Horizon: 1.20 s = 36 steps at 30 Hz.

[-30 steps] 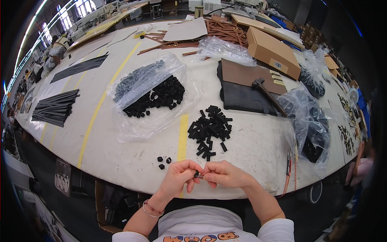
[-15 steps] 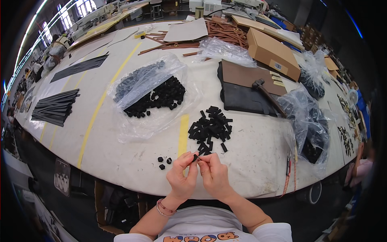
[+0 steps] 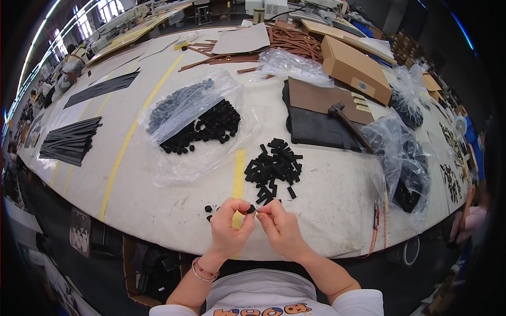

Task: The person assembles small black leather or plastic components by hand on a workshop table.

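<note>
Both hands (image 3: 230, 226) (image 3: 281, 230) pinched close together at small black piece (image 3: 251, 209).

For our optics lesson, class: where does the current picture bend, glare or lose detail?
Head view: the pale table's near edge curves; head view: glare streaks the clear plastic bag, and the windows at upper left glow very bright; head view: the black piece in the left hand shows little surface detail.

Strips (image 3: 71, 141) left on table (image 3: 168, 216), bag (image 3: 185, 117) between strips and piece pile (image 3: 275, 167), hammer (image 3: 355, 130) right
</note>
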Tool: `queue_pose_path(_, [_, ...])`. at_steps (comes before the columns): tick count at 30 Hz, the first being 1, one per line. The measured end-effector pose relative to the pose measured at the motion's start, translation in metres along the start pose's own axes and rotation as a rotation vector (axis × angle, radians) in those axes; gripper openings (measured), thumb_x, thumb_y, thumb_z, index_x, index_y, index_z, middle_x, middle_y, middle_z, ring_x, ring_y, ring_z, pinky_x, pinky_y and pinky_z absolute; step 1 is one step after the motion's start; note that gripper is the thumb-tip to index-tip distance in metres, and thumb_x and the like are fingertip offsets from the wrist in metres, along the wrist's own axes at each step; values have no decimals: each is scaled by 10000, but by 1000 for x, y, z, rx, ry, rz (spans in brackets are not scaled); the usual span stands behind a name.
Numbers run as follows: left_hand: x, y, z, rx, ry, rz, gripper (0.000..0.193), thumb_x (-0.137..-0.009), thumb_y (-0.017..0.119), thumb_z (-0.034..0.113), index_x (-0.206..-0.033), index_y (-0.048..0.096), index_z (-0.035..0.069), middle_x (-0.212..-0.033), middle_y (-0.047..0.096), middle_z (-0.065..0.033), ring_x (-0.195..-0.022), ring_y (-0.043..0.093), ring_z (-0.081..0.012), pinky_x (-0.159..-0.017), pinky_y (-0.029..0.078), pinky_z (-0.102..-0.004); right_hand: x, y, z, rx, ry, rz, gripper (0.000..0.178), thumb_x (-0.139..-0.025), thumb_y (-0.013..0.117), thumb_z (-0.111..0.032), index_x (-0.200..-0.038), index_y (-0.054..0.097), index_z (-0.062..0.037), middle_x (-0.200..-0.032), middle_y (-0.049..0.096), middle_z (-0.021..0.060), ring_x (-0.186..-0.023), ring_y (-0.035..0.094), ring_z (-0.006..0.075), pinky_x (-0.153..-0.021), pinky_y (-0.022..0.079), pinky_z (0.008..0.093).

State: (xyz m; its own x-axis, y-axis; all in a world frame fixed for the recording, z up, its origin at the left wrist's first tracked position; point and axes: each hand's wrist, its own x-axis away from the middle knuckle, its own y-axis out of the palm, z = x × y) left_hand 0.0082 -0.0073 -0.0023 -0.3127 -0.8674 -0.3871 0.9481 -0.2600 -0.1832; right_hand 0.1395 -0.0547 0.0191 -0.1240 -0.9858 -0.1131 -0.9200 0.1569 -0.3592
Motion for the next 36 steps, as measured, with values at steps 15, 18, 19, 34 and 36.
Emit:
queue_pose_path(15, [-6, -23, 8, -297, -41, 39, 150, -691, 595, -48, -800, 504, 2, -656, 571, -59, -582, 575, -123, -542, 465, -251, -9, -32, 3, -30, 74, -100, 121, -813, 534, -89, -875, 504, 9, -593, 541, 62, -516, 501, 104, -488, 392, 222])
queue_pose_path(18, [-7, -45, -7, -855, 62, 17, 187, -641, 631, 31, -792, 523, 41, -550, 451, -56, -521, 479, -223, -482, 363, -329, -8, -66, 14, 399, 22, -104, 205, -739, 596, -199, -865, 536, -49, -621, 584, 93, -569, 576, 249, -525, 435, 339])
queue_pose_path(19, [-6, -47, -7, -854, 62, 18, 187, -641, 631, 31, -792, 523, 41, -550, 451, -56, -521, 479, -223, -482, 363, -329, -4, -70, 18, 454, 67, -171, 232, -721, 607, -231, -859, 545, -55, -629, 590, 88, -588, 581, 247, -539, 437, 346])
queue_pose_path(34, [10, 3, 13, 591, -591, -274, 122, -806, 502, -8, -923, 519, -40, -723, 598, -91, -578, 550, -103, -525, 469, -216, 4, -44, 17, -118, 234, -283, 79, -679, 589, -51, -732, 550, -9, -629, 538, -4, -571, 480, 43, -511, 379, 183])
queue_pose_path(36, [13, 10, 10, 631, -596, -243, 107, -804, 505, -8, -906, 517, -36, -714, 596, -93, -555, 545, -100, -505, 463, -217, 3, -40, 16, -224, 280, -259, 68, -703, 601, -56, -716, 547, -17, -648, 500, -49, -591, 436, 11, -508, 352, 164])
